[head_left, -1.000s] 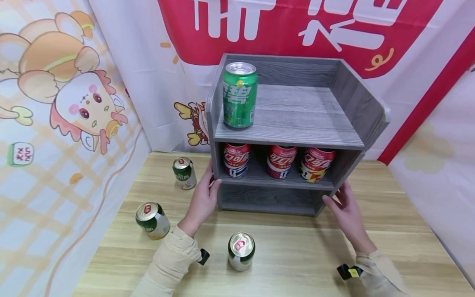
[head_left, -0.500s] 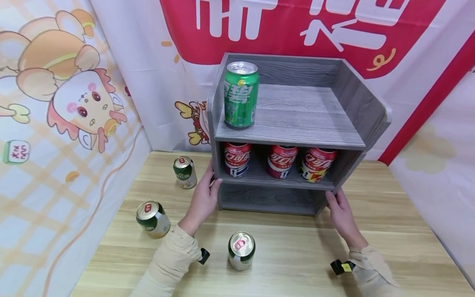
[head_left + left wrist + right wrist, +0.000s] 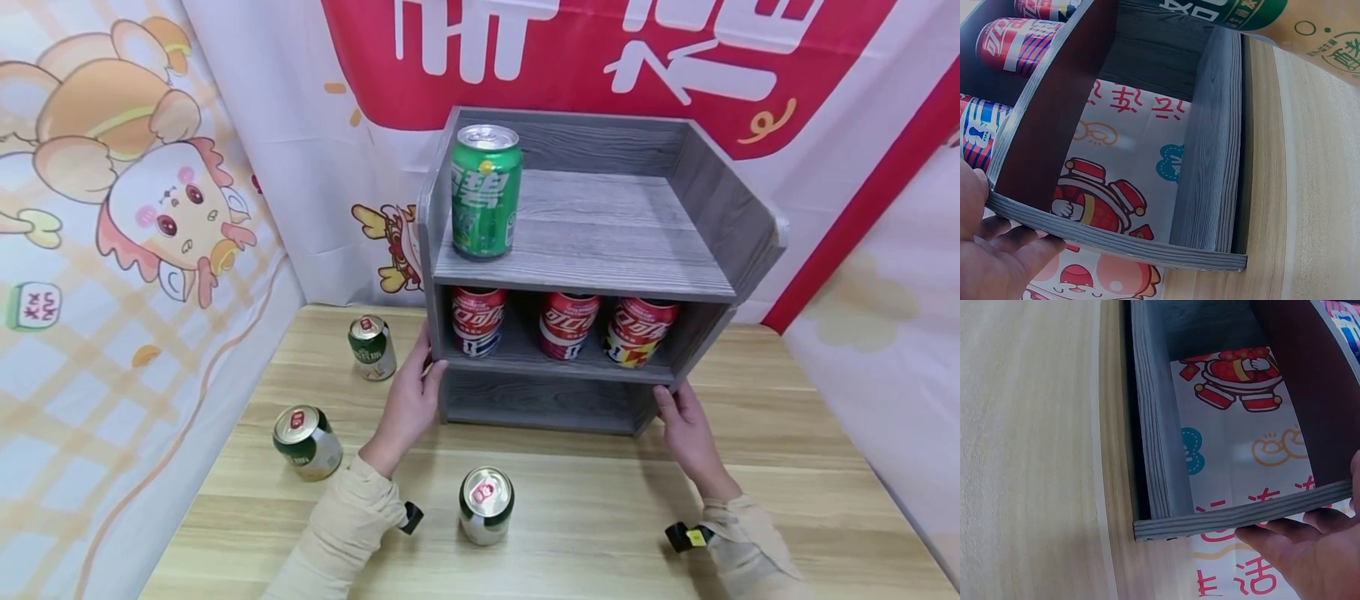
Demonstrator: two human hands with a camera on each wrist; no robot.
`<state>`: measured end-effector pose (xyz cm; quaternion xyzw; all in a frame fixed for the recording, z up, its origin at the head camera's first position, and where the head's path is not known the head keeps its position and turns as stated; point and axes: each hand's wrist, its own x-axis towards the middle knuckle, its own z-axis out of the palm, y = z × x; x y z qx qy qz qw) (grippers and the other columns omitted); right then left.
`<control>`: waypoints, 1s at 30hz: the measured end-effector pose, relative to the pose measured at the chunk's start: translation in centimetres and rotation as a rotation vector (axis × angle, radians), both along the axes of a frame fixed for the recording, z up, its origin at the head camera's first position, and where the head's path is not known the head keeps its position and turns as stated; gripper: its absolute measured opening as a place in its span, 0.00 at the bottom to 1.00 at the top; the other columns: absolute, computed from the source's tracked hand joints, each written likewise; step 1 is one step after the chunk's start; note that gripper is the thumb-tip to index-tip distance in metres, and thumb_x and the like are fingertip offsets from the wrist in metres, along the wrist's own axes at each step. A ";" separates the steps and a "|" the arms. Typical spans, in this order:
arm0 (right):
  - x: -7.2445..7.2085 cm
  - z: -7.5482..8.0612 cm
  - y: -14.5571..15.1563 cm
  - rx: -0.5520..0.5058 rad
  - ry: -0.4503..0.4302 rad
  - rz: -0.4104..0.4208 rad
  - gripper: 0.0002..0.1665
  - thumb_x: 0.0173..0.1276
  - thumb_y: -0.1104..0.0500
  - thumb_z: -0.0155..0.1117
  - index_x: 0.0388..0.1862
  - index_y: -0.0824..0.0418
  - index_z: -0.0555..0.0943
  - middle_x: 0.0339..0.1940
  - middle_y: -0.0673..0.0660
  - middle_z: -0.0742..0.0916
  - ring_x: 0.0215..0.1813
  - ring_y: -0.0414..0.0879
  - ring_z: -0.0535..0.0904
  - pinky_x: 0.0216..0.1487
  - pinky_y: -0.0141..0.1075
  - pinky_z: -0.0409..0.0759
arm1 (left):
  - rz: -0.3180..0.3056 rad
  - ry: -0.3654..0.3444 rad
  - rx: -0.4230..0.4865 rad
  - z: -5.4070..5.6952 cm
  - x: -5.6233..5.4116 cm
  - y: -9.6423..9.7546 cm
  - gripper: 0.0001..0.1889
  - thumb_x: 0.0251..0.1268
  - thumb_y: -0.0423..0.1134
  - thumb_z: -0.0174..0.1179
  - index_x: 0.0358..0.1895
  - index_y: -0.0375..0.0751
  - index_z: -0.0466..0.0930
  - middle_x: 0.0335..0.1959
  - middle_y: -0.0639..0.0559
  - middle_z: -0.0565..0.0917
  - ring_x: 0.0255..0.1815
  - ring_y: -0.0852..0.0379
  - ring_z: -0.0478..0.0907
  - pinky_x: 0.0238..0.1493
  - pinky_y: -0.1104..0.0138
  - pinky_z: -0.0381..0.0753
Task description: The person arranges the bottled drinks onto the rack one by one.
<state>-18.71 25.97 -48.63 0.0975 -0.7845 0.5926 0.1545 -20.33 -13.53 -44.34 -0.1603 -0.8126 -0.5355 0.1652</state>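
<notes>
A grey wood-grain shelf [image 3: 585, 287] stands on the table, several cans on its levels. My left hand [image 3: 408, 404] holds its left side panel, thumb at the front edge and fingers along the outside. At the opposite panel, my right hand [image 3: 688, 429] grips the same way, as the right wrist view also shows. A green soda can [image 3: 486, 196] stands on the top level at the left. On the middle level are three red cola cans: one left [image 3: 477, 321], one central [image 3: 568, 327], one right [image 3: 641, 332]. The bottom level holds no can.
Three green-and-white cans stand on the wooden table [image 3: 592, 517]: one near the front [image 3: 487, 505], one at the left [image 3: 307, 442], one behind it [image 3: 372, 347]. Printed cloth [image 3: 337, 167] hangs behind and beside the table.
My right hand has moved slightly up and inward, its thumb now on the shelf's right front edge. The left hand, shelf and cans look the same.
</notes>
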 end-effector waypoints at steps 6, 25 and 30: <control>0.0 -0.1 0.0 0.043 -0.011 -0.024 0.26 0.86 0.58 0.42 0.74 0.72 0.63 0.58 0.32 0.75 0.58 0.25 0.72 0.52 0.20 0.79 | -0.005 -0.041 0.045 0.1 0.2 0.2 0.34 0.81 0.32 0.48 0.83 0.42 0.45 0.81 0.43 0.57 0.77 0.45 0.62 0.71 0.52 0.72; 0.1 0.1 -0.3 0.000 -0.022 -0.028 0.26 0.86 0.57 0.42 0.73 0.72 0.63 0.59 0.34 0.76 0.59 0.28 0.73 0.54 0.21 0.79 | 0.071 -0.055 0.132 -0.5 4.7 -1.2 0.27 0.78 0.32 0.54 0.75 0.36 0.63 0.69 0.41 0.75 0.67 0.46 0.76 0.68 0.64 0.75; 0.0 0.2 -0.2 0.009 -0.050 -0.025 0.29 0.86 0.55 0.41 0.77 0.69 0.60 0.67 0.49 0.75 0.61 0.27 0.71 0.56 0.23 0.78 | -0.022 -0.003 0.080 -1.1 6.8 -1.9 0.21 0.77 0.30 0.54 0.69 0.31 0.69 0.65 0.38 0.78 0.62 0.41 0.79 0.65 0.67 0.78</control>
